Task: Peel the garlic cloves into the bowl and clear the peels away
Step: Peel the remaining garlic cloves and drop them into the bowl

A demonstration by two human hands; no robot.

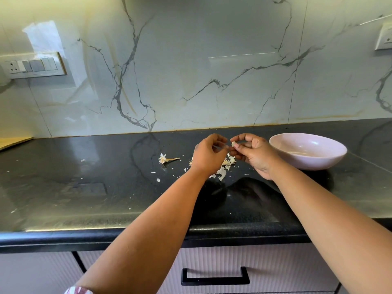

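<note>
Both arms reach out over the black tabletop [84, 187]. The right hand [252, 154] pinches a garlic clove [233, 144] in a narrow fingertip grip, raised beside the pink bowl [307, 153]. The left hand [209, 153], fingers curled, pinches something thin, perhaps peel. Peels [222, 170] lie beneath.

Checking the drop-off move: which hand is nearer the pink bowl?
The right hand, pinching a garlic clove, is just left of the pink bowl. The left hand is farther left, beyond the right hand.
</note>
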